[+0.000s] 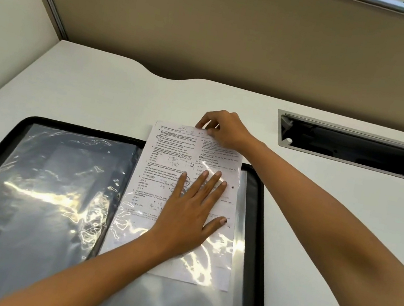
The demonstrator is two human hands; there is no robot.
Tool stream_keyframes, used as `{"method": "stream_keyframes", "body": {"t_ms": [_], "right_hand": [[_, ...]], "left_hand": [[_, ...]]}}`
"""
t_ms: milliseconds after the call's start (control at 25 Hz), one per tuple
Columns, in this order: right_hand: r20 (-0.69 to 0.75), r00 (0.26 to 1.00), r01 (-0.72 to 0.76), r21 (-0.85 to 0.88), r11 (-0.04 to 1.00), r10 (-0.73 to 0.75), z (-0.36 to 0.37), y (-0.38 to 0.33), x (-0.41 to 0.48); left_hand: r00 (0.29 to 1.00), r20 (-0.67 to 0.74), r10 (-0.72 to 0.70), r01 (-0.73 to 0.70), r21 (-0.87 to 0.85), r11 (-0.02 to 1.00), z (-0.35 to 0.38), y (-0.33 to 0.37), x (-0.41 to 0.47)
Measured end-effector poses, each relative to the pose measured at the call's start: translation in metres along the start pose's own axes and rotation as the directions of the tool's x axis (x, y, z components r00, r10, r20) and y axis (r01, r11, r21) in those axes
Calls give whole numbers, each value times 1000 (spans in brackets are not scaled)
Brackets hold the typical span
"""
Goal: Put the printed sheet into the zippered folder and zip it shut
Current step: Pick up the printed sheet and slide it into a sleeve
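The zippered folder (12, 143) lies open on the white bench (98, 91). The printed sheet (168, 152) sits partly inside its right clear sleeve, top edge protruding. The left hand (189, 208) presses flat, fingers spread, on the sleeve; the right hand (223, 127) pinches the sheet's top edge.

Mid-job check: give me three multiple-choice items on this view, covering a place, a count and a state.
1. Where does the left hand rest?
A. on the clear sleeve over the printed sheet
B. on the bare desk
C. on the cable tray

2. How many hands touch the sheet or its sleeve?
A. none
B. one
C. two

3. The zippered folder is:
A. zipped shut
B. lying open
C. standing upright

Key: 1 A, palm flat on the sleeve; 2 C, the right hand pinches the sheet's top edge; 3 B, both halves lie flat on the desk.
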State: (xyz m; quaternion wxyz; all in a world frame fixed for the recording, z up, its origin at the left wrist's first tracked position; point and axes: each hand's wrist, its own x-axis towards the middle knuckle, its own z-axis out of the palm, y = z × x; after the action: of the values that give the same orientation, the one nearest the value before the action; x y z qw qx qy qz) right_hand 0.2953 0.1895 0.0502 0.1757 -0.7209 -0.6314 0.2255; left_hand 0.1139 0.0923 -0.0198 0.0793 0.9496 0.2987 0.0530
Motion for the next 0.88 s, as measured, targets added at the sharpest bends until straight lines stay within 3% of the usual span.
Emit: {"method": "stream_keyframes", "body": {"t_ms": [160,360,880], "right_hand": [[116,992,40,20,999,-42,5,-2,-14],[90,986,142,22,990,-143,13,-10,-26],[157,984,84,-3,996,-82,33,-16,-42]], "left_hand": [[1000,3,-5,5,-1,1000,1,0,1],[1000,16,-8,8,-2,1000,-1,0,2],[1000,-5,15,-15,-19,1000,0,-1,2]]}}
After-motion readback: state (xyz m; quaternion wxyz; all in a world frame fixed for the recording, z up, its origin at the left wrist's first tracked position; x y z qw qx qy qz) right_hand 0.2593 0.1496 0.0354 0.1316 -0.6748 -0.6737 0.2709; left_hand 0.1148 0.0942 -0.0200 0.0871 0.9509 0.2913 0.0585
